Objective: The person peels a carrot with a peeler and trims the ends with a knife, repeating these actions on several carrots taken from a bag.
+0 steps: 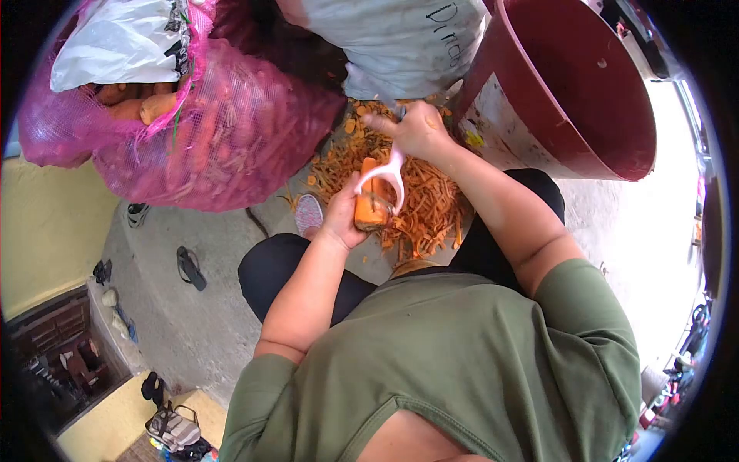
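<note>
My left hand (pixel 340 213) is closed around a partly peeled carrot (pixel 368 209), whose thick end points toward my body. In my right hand (pixel 423 129) is a peeler (pixel 396 164) with a pale Y-shaped head, its handle gripped in the fingers. The head of the peeler lies over the carrot, its blade side at the orange surface. Below both hands a heap of carrot peelings (pixel 431 202) covers the floor between my legs. Part of the peeler's handle is hidden by my right hand.
At the left stands a pink mesh sack (pixel 223 131) full of carrots, with a white plastic bag (pixel 115 46) on top. A white sack (pixel 400 38) with writing is ahead. A big red bucket (pixel 531 85) stands at the right. A dark flip-flop (pixel 191 268) lies on the floor.
</note>
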Motion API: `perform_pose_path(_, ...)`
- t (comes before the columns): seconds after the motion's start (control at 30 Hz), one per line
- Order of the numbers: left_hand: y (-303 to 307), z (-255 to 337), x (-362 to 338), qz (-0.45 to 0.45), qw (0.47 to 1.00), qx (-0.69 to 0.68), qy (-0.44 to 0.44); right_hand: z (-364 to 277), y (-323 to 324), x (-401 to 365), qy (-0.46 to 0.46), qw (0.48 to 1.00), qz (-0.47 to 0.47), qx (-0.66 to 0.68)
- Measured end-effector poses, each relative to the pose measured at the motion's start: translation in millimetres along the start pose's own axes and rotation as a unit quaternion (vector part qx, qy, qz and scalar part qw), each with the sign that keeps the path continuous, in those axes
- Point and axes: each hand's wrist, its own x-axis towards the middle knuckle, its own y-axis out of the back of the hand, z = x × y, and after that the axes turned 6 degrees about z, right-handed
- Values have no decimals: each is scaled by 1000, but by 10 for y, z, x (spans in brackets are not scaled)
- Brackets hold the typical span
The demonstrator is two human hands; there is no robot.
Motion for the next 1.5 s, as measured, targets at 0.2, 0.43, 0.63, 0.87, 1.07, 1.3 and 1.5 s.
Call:
perform_pose_path(0.2,-15,-20,-89,-34,993,108,13,272,-54,357,-66,990,25,-125)
perform_pose_path(0.43,-23,17,-143,-70,987,144,15,432,-46,466,-31,991,77,-105)
perform_pose_path(0.63,-71,29,-188,-121,982,141,-41,918,35,821,-122,988,87,-29)
perform_pose_path(0.87,-71,24,-62,-9,992,94,-83,38,-29,-88,-20,998,20,-64)
perform_pose_path(1.07,-76,63,34,4,990,109,-86,83,1,12,-10,994,40,-106)
perform_pose_path(1.3,-143,47,-158,-30,980,194,-25,421,266,458,-99,986,83,-110)
perform_pose_path(1.5,-68,29,-115,-82,986,142,36,639,210,612,-116,976,126,-133)
